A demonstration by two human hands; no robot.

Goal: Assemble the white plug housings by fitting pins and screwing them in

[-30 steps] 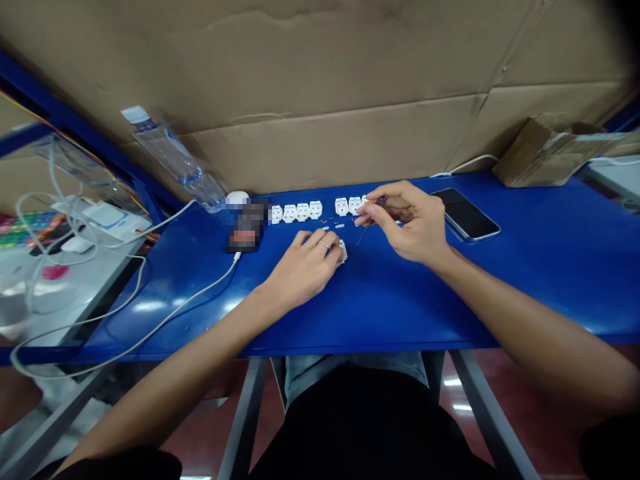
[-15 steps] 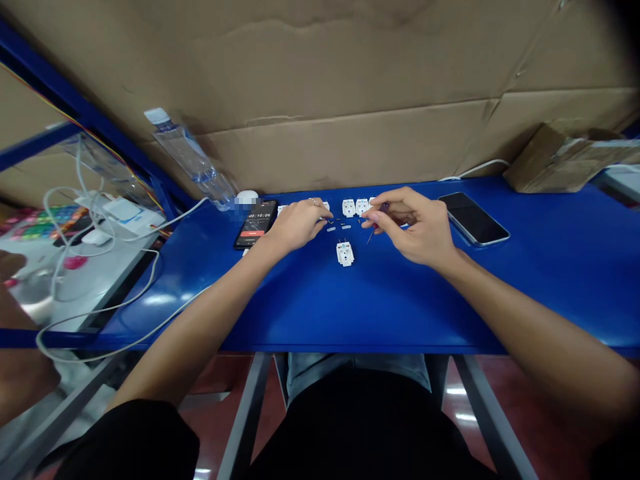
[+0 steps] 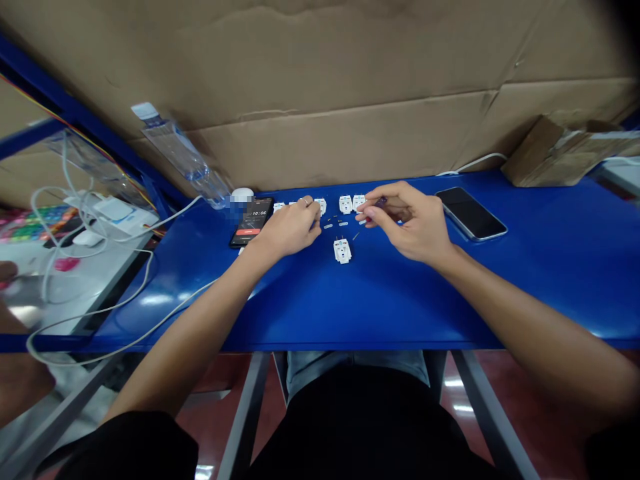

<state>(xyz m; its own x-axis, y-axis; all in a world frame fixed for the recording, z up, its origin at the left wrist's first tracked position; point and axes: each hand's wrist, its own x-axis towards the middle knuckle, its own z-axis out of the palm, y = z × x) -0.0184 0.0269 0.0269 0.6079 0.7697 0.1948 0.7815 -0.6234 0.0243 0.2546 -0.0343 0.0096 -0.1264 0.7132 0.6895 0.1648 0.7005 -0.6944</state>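
My left hand (image 3: 295,225), with a ring on one finger, is over the left part of a row of white plug pieces, its fingers bent together; anything between the fingertips is hidden. In my right hand (image 3: 405,219) is a small screwdriver (image 3: 381,201) with a dark purple handle, pinched by thumb and fingers, its thin shaft pointing down left. A single white plug piece (image 3: 343,251) with two pins lies between the hands, nearer to me. Behind it are small clear strips (image 3: 343,224) and tiny metal bits. Two white plug pieces (image 3: 346,205) stand near my right fingertips.
On the blue table (image 3: 310,307), a phone showing a timer (image 3: 253,223) lies left and another phone (image 3: 471,213) right. A plastic bottle (image 3: 183,157) leans at the back left, near white cables. A cardboard box (image 3: 555,153) sits back right. Part of another person shows at the left edge.
My left fingers have drawn in and curled closer together. The screwdriver in my right hand has tilted, its tip now further left. The view has shifted slightly.
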